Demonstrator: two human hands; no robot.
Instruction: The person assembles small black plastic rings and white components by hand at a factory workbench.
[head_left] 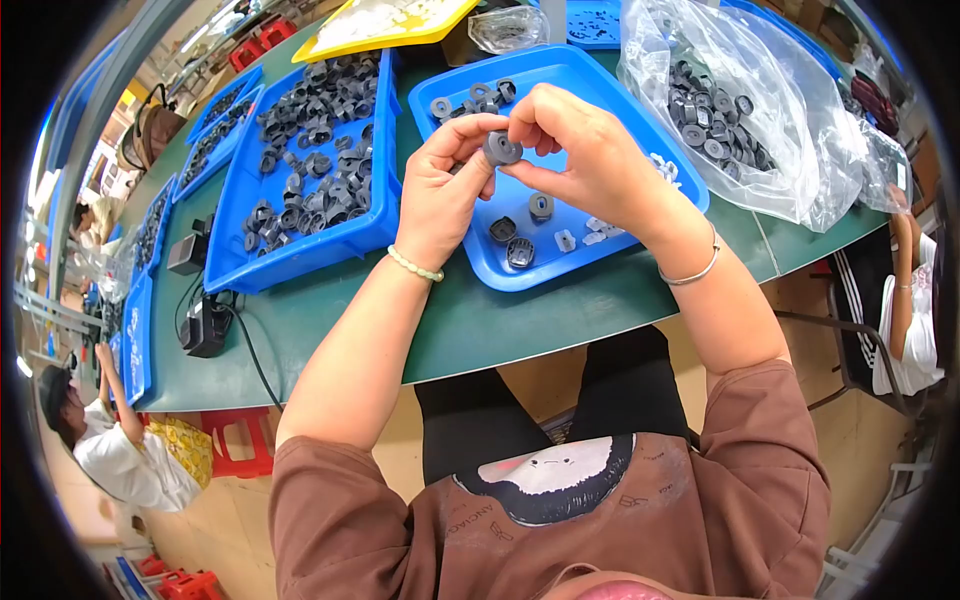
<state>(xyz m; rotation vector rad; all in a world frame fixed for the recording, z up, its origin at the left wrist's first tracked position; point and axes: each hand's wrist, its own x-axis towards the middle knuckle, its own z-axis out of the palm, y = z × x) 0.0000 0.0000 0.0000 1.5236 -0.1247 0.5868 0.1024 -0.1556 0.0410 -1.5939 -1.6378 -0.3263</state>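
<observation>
The left hand [440, 195] and the right hand [590, 160] meet above the middle of a blue tray [640, 130] on the green counter [470, 330]. Between them sits a small grey ring part [502, 150], round and dull, with a darker hollow in its middle and a thick rim. The left thumb and forefinger are closed on its left edge, and the fingers [530, 120] of the right hand are curled down and pinched on its right and top edge, so both hands grip the one piece, held just above the tray floor.

Under the hands, a few more grey round parts [520, 250] lie loose on the near part of the tray, with some small pale bits [598, 232] beside them to the right. Several dark rings [470, 100] lie in the tray's far left corner.

To the left, a second blue tray [300, 255] holds a heap of dark ring parts [315, 150]. To the far right, a clear plastic bag [790, 130] holds more dark rings. A black adapter [205, 328] with its cable lies on the near left of the counter. The left wrist wears a pale bead bracelet [415, 266], the right a thin bangle [695, 272].
</observation>
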